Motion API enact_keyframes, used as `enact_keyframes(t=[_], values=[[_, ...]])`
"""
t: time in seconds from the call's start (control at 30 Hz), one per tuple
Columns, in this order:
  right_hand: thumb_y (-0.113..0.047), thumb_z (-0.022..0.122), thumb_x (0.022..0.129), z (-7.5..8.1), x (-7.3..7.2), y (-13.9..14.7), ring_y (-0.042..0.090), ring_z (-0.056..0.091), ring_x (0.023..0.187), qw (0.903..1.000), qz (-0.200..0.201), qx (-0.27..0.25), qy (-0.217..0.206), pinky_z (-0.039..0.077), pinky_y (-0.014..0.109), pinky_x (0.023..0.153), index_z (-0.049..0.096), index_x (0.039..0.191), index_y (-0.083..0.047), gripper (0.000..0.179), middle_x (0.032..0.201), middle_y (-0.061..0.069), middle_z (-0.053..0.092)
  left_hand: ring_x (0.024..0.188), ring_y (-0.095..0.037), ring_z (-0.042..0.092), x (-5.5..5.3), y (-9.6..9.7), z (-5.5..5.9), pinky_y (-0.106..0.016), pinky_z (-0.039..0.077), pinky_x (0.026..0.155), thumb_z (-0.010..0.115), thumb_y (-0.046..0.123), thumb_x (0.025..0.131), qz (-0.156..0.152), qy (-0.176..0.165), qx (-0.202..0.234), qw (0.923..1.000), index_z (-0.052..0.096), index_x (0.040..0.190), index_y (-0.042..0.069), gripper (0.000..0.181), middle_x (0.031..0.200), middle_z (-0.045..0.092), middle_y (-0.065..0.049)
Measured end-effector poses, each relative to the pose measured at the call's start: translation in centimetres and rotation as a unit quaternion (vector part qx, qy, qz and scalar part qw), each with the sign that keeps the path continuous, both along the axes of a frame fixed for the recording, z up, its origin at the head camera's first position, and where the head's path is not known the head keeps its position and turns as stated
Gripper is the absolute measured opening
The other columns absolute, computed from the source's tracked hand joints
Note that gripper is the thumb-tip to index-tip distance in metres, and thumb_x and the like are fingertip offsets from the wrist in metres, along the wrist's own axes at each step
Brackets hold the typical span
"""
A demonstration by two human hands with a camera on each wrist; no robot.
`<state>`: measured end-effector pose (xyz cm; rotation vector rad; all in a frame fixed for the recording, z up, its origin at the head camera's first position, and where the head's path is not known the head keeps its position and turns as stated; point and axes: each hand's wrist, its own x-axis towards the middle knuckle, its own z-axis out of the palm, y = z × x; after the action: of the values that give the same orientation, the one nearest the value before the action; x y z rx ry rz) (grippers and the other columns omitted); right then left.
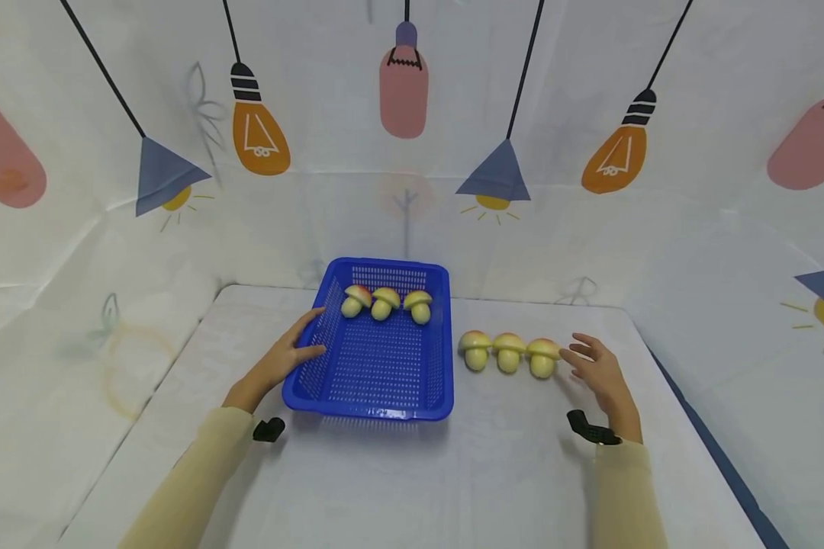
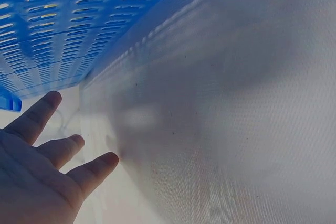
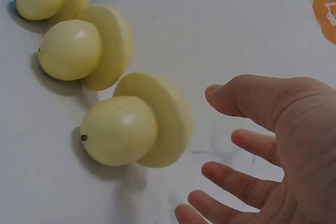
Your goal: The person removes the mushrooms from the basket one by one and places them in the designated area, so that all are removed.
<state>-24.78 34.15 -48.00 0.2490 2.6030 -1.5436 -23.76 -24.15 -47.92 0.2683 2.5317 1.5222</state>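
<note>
A blue plastic basket (image 1: 378, 374) with slotted walls holds three toy mushrooms (image 1: 386, 299) in a row at its far end. At its left side is my left hand (image 1: 281, 360), fingers spread, with thumb and fingertips overlapping the rim in the head view. The left wrist view shows straight fingers (image 2: 93, 174) beside the basket's slotted outer wall (image 2: 68, 24). Three more mushrooms with yellow-red caps and pale stems stand in a row right of the basket. Nearest my right hand (image 1: 599, 374) is the rightmost mushroom (image 3: 139, 124); the hand's fingers are loosely spread, with a gap before its cap.
A white-covered table (image 1: 494, 473) lies under everything. Behind it hangs a pale sheet (image 1: 343, 206) printed with lamps and bulbs. Each wrist carries a small black device, one left (image 1: 269, 430) and one right (image 1: 590, 428).
</note>
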Motion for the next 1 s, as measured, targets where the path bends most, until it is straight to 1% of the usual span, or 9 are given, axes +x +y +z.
enact_keyframes(t=[0.1,0.23,0.37,0.5,0.6,0.73,0.8,0.9,1.0], values=[[-0.043,0.062,0.102,0.4,-0.2,0.1,0.047,0.041,0.144,0.9997,0.017,0.016,0.01,0.052,0.042,0.106,0.021,0.163,-0.002,0.083,0.16,0.033,0.033,0.147,-0.052,0.03,0.0,-0.1,0.0,-0.073,0.027,0.115,0.059,0.025,0.103,0.0,-0.001,0.001,1.0,0.015,0.166,0.031,0.077,0.17,0.011,-0.025],[-0.045,0.063,0.101,1.3,-0.6,0.0,0.054,0.031,0.147,0.9978,0.043,0.049,0.01,0.037,0.063,0.115,0.013,0.164,-0.003,0.091,0.161,0.035,0.03,0.146,-0.052,0.031,-0.1,-0.2,-0.2,-0.072,0.028,0.115,0.059,0.026,0.103,-0.001,-0.004,-0.001,1.0,0.015,0.166,0.032,0.077,0.17,0.011,-0.025],[-0.049,0.064,0.099,2.5,-1.2,-0.6,0.058,0.021,0.149,0.9944,0.066,0.082,0.002,0.028,0.071,0.115,0.005,0.165,-0.005,0.099,0.163,0.036,0.023,0.147,-0.052,0.031,-0.1,-0.2,-0.2,-0.073,0.028,0.115,0.059,0.027,0.103,0.0,-0.005,-0.001,1.0,0.015,0.166,0.033,0.077,0.171,0.011,-0.025],[-0.054,0.064,0.097,3.8,-1.8,-1.9,0.058,0.016,0.15,0.9901,0.087,0.11,0.005,0.026,0.074,0.114,-0.001,0.166,-0.008,0.105,0.165,0.034,0.017,0.148,-0.052,0.029,-0.1,-0.3,-0.3,-0.073,0.027,0.115,0.059,0.026,0.103,0.0,-0.006,0.001,1.0,0.015,0.166,0.034,0.077,0.171,0.01,-0.024],[-0.056,0.065,0.096,4.5,-2.2,-3.3,0.058,0.016,0.151,0.9859,0.107,0.128,0.012,0.025,0.075,0.113,-0.002,0.166,-0.011,0.107,0.167,0.033,0.015,0.147,-0.053,0.03,-0.2,-0.4,-0.3,-0.073,0.028,0.114,0.059,0.027,0.103,-0.003,-0.005,-0.003,1.0,0.014,0.166,0.033,0.078,0.17,0.01,-0.025],[-0.057,0.066,0.095,4.4,-3.0,-5.7,0.055,0.019,0.151,0.9722,0.158,0.169,0.037,0.025,0.073,0.115,0.002,0.166,-0.007,0.108,0.168,0.031,0.014,0.144,-0.053,0.034,-0.2,-0.4,-0.2,-0.072,0.032,0.113,0.059,0.027,0.103,-0.004,-0.003,-0.005,1.0,0.014,0.166,0.033,0.078,0.17,0.013,-0.026],[-0.056,0.067,0.094,4.2,-3.6,-6.9,0.053,0.02,0.152,0.9645,0.181,0.184,0.055,0.025,0.07,0.117,0.005,0.165,-0.005,0.108,0.169,0.029,0.014,0.144,-0.053,0.034,-0.2,-0.4,-0.2,-0.073,0.031,0.113,0.059,0.028,0.103,-0.002,-0.004,-0.005,1.0,0.014,0.166,0.034,0.077,0.17,0.013,-0.026],[-0.055,0.069,0.093,4.2,-3.9,-8.7,0.05,0.022,0.153,0.9606,0.197,0.18,0.078,0.025,0.068,0.119,0.009,0.165,-0.006,0.106,0.169,0.026,0.017,0.147,-0.054,0.03,-0.3,-0.4,-0.3,-0.074,0.029,0.114,0.059,0.03,0.103,-0.001,-0.004,-0.011,0.9999,0.014,0.166,0.034,0.078,0.17,0.012,-0.025],[-0.058,0.07,0.091,4.5,-4.1,-10.6,0.047,0.026,0.153,0.9615,0.199,0.163,0.097,0.027,0.068,0.118,0.013,0.166,-0.011,0.105,0.168,0.024,0.023,0.149,-0.055,0.027,-0.3,-0.4,-0.3,-0.075,0.026,0.114,0.059,0.031,0.103,0.0,-0.006,-0.016,0.9999,0.013,0.166,0.034,0.078,0.171,0.01,-0.025]])
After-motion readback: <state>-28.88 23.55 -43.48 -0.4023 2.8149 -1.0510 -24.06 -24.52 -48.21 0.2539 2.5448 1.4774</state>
